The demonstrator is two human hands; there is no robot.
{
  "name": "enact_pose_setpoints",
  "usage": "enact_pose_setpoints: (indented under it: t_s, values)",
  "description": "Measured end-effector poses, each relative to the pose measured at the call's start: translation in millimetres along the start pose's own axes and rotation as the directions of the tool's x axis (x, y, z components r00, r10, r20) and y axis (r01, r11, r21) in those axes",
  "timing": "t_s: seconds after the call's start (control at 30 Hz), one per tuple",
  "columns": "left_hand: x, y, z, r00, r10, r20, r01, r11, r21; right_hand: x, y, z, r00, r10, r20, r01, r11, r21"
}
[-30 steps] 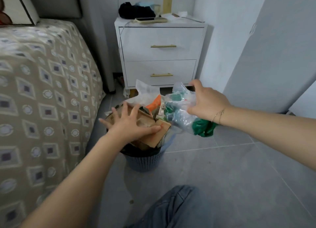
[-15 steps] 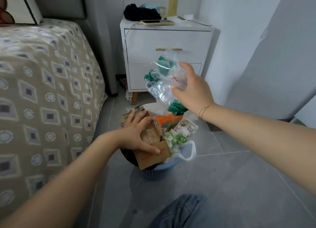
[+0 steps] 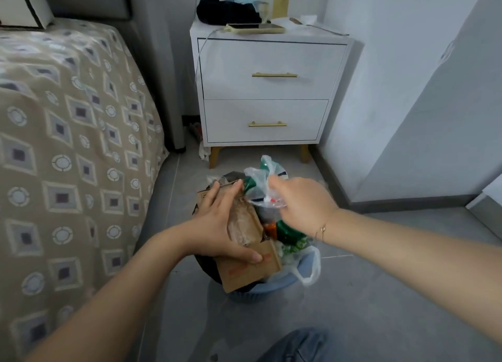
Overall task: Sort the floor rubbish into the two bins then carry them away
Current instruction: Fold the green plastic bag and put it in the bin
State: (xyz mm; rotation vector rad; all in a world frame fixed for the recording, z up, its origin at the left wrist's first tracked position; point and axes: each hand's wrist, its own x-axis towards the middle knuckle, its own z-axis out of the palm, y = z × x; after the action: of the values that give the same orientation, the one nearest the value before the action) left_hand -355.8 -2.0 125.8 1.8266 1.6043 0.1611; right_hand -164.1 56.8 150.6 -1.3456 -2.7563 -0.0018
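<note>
overfull blue bin (image 3: pixel 274 287) on the floor, brown cardboard (image 3: pixel 250 264) and clear plastic bag (image 3: pixel 260 187) heaped on top.

Both arms are stretched forward, wrists near each other. The left hand (image 3: pixel 217 225) is laid flat, palm down, fingers (image 3: pixel 231 191) spread and thumb extended rightward. The right hand (image 3: pixel 301 206) is curled, its fingers pinched at the far side.
</note>
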Motion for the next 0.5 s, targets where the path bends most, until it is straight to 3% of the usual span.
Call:
enact_pose_setpoints:
  t_s: [0.3, 0.5]
  values:
    - [11, -11, -1, 0.998, 0.017, 0.06, -0.018, 1.0, 0.025, 12, -2, 41, 0.991, 0.089, 0.105, -0.09, 0.996, 0.005]
    - [7, -2, -4, 0.997, 0.028, 0.071, -0.036, 0.993, 0.115, 0, 5, 31, 0.974, 0.084, 0.209, -0.123, 0.975, 0.185]
